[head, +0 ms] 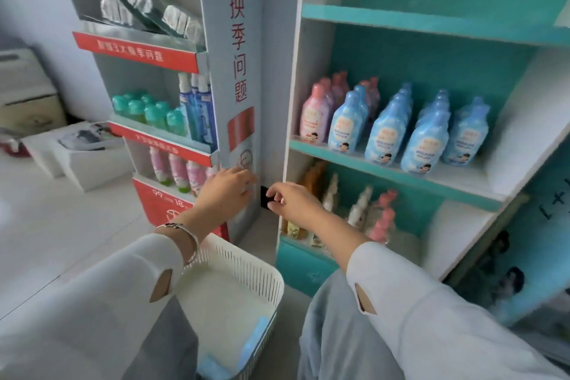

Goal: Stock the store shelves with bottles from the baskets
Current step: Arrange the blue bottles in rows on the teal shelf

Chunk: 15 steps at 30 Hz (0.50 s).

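Bottles [385, 136] standing in rows on the teal shelf [401, 177], above and beyond the right hand [293, 200]. More of them, pale blue, lying in the white basket [262, 274] just under the left wrist.

Left hand [226, 191] stretched forward, fingers relaxed against the grey display panel [271, 133], nothing held. Right hand pinching a small black object [266, 198] between thumb and fingers, just beside the left fingertips; no telling what it is.

Probably a side job rather than stocking itself. Best to settle the black object first, free both hands, then reach down and back into the basket. Grip one bottle round its body, stand it upright with the label forward, and slot it behind a matching row.

Counted: five front-facing rows above the right hand, one pink and four blue, depth behind unclear. Two white spray bottles [359, 207] just past the right hand. Four pink tubes [179, 170] above the left hand. At least two blue shapes in the basket.
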### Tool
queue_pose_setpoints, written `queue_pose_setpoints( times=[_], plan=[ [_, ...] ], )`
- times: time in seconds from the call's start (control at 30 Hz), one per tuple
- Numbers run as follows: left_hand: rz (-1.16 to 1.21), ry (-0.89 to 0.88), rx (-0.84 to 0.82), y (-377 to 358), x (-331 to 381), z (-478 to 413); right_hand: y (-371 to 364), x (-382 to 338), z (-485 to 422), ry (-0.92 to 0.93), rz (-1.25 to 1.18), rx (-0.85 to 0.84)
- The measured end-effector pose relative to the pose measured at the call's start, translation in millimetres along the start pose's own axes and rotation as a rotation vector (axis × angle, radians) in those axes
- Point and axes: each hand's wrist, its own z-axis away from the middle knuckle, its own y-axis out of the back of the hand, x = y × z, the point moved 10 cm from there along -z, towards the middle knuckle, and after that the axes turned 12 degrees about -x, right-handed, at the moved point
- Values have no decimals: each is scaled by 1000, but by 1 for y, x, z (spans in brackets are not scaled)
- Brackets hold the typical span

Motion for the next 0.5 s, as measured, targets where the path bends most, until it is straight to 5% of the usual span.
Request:
queue_pose_setpoints(
  times=[0.5],
  plan=[
    [15, 84, -251, -142, -96, -16, -202, 40, -81, -104, 239, -682]
  ],
)
